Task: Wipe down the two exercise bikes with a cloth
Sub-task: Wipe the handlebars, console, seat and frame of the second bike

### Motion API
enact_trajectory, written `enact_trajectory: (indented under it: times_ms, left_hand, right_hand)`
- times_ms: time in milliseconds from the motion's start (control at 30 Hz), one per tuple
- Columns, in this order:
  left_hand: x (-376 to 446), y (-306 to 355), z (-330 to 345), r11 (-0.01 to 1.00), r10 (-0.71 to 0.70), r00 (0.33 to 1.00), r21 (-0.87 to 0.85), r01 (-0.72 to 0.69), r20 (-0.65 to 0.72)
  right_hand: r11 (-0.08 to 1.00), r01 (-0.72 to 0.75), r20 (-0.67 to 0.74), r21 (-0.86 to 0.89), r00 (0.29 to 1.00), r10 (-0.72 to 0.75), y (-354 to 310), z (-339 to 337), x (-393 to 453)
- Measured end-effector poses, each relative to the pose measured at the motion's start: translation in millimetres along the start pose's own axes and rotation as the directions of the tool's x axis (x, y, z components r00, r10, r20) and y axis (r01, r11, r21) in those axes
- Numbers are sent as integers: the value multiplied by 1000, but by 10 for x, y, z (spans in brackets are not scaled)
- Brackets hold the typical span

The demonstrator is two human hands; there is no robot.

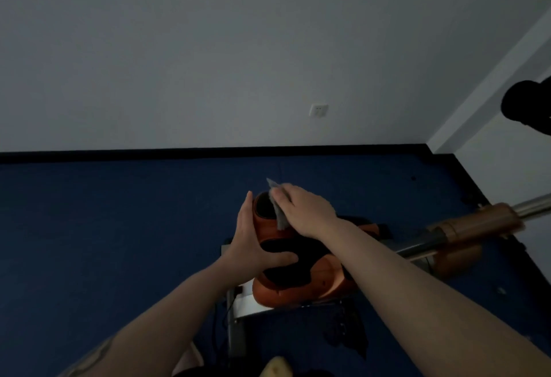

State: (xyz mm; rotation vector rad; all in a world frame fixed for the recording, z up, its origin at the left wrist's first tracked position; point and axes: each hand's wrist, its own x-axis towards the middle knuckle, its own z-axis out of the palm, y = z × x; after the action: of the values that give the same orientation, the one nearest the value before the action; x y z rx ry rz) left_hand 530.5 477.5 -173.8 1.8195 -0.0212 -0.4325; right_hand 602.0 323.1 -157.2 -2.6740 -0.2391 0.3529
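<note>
1. a pale grey wall fills the upper half of the view, with a black skirting strip along its foot and a small white socket on it.
2. a dark blue carpet floor lies below the wall and goes under everything else.
3. an exercise bike with an orange and black padded saddle stands on the floor in the middle; its grey metal frame shows under the saddle.
4. an orange-brown cylinder on a shiny metal bar reaches in from the right side, near the saddle but apart from it.
5. a black round object is at the right edge; what it is, i cannot tell.
6. the left hand rests against the left side of the saddle, fingers straight and together pointing up, thumb lying across the black part; its grip is apart and encloses nothing.
7. the right hand is over the narrow front end of the saddle, its grip clamped on a small grey cloth.
8. the cloth hangs under the fingers and touches the saddle's nose, with one corner sticking up beyond the fingers.
</note>
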Motion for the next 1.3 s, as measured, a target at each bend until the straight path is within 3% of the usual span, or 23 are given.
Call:
enact_trajectory:
  times_ms: [100, 233, 333, 400, 467, 533, 567, 633, 700, 800, 867, 933, 1000, 1100, 1167, 1233, 1300]
  left_hand:
    - [-41, -21, -5, 999, -22, 1000, -41, 22, 0]
    - [-157, -159, 118, 991, -84, 994, -111, 77, -62]
    - [-175, -200, 168, 968, -74, 995, -243, 57, -65]
    - [-170, -199, 173, 962, -54, 996, -269, 35, -65]
    - [-182, -181, 167, 969, -45, 996, -244, 26, -71]
    - [-177, -197, 169, 970, -36, 996, -243, 16, -78]
    - [-177, -207, 173, 968, -42, 996, -251, 22, -74]
    - [-183, -206, 167, 965, -66, 996, -257, 48, -63]
    - [-188, -228, 166, 966, -93, 994, -248, 77, -57]
    - [-196, -261, 172, 970, -129, 989, -218, 110, -77]
    - [-183, -268, 170, 971, -137, 987, -211, 116, -87]
    - [-178, -265, 169, 966, -132, 988, -233, 111, -79]
    - [-178, -269, 161, 965, -127, 989, -240, 105, -76]
    - [-174, -274, 160, 965, -129, 990, -237, 111, -64]
    - [-155, -273, 149, 967, -129, 990, -230, 113, -56]
    - [-147, -254, 122, 967, -131, 991, -224, 119, -40]
    - [-146, -252, 114, 967, -127, 992, -227, 118, -25]
  right_hand:
    - [990, 91, 8, 112, 996, -93, -33, 1, 49]
    - [925, 328, 114, 192, 929, -353, 181, -80, -81]
    - [943, 190, 119, 272, 966, -228, 127, -90, 78]
    - [977, 123, 114, 176, 983, -145, -76, -66, 174]
    - [936, 349, 94, -47, 934, -344, -222, -1, 159]
    - [813, 566, 153, -134, 823, -547, -215, 28, 123]
    - [826, 559, 178, -73, 822, -541, -187, -8, 134]
    - [933, 328, 187, 145, 917, -352, -139, -105, 245]
    - [970, 163, 198, 180, 960, -198, -149, -125, 300]
    - [931, 363, 174, -20, 919, -355, -152, -23, 221]
    - [900, 437, 217, -3, 878, -426, -127, -42, 208]
    - [959, 247, 234, 141, 933, -275, -105, -120, 305]
    - [979, 122, 213, 162, 965, -155, -142, -112, 323]
    - [932, 348, 146, -103, 932, -332, -163, 20, 182]
    - [882, 460, 184, -102, 880, -438, -125, 15, 162]
    - [955, 288, 188, 73, 936, -297, -125, -67, 243]
    - [983, 140, 166, 118, 973, -158, -176, -53, 281]
